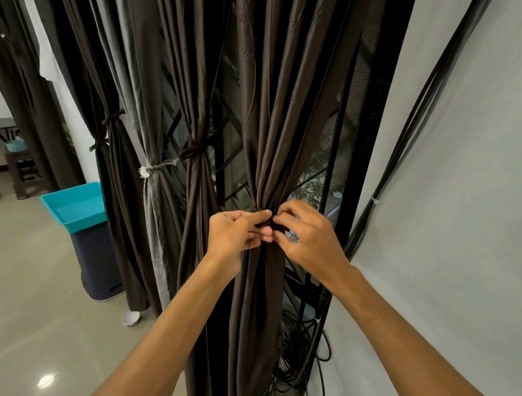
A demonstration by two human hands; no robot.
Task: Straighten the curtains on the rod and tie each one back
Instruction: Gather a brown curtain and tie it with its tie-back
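Left of my fingers hang three bound curtains: a brown curtain (197, 113) nearest, then a grey curtain (154, 207), then a further brown curtain (110, 169). Right behind my fingers is the black window grille (225, 163). Below them to the right, black cables (300, 349) coil on the floor beside the pale wall (472, 216). Well off to the lower left, a teal tub (73, 205) sits on top of a dark bin (99, 265), with a small white bowl (131, 318) on the tiles nearer me; I cannot tell what the bowl holds. The dark brown curtain (276, 120) narrows to a waist at my fingertips. My left hand (234, 230) pinches the dark tie (257, 209) between thumb and forefinger. My right hand (310, 237), fingers curled, pinches it from the other side. The two sets of fingertips almost touch, and they hide most of the tie.
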